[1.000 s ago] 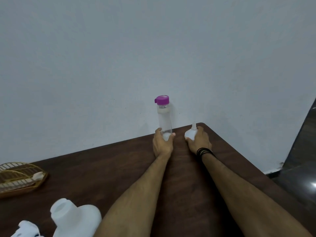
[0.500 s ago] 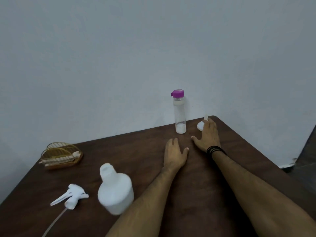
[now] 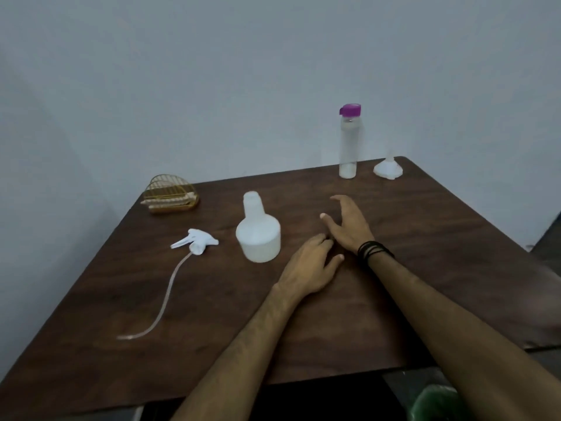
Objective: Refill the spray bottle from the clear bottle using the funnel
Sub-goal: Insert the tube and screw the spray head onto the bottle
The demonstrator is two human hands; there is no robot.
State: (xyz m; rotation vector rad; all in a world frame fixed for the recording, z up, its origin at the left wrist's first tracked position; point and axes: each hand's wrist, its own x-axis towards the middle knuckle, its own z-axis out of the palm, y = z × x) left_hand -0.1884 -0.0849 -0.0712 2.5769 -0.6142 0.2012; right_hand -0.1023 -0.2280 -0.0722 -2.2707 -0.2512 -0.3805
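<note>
1. As both hands have come back from the far corner of the counter (image 3: 425,268), where a second ago they held the clear bottle and the funnel, neither item is now in hand; both stand released at the back.
2. Left hand (image 3: 306,268) rests flat on the counter, fingers straight and relaxed, holding nothing. Right hand (image 3: 349,226), just beyond it and touching it at the fingertips, is spread open with the thumb apart, also holding nothing.
3. Spray bottle (image 3: 258,235) stands upright to the left of the hands, neck uncapped. Its trigger head (image 3: 197,240) lies on its side further left with the dip tube trailing toward the near edge.
4. Judgement: setup looks complete and refilling has not begun; the funnel must next be brought to the open neck.
5. Wire rack (image 3: 170,194) sits near the far left edge, well apart from the work.
6. Clear bottle (image 3: 348,144), purple lid on, stands upright near the back edge against the wall; the funnel (image 3: 388,169) lies mouth-down just beside it, close to the far right corner.
7. Open room: bare counter lies between hands and the far items. The funnel's nearness to the corner is a knock-off risk.
</note>
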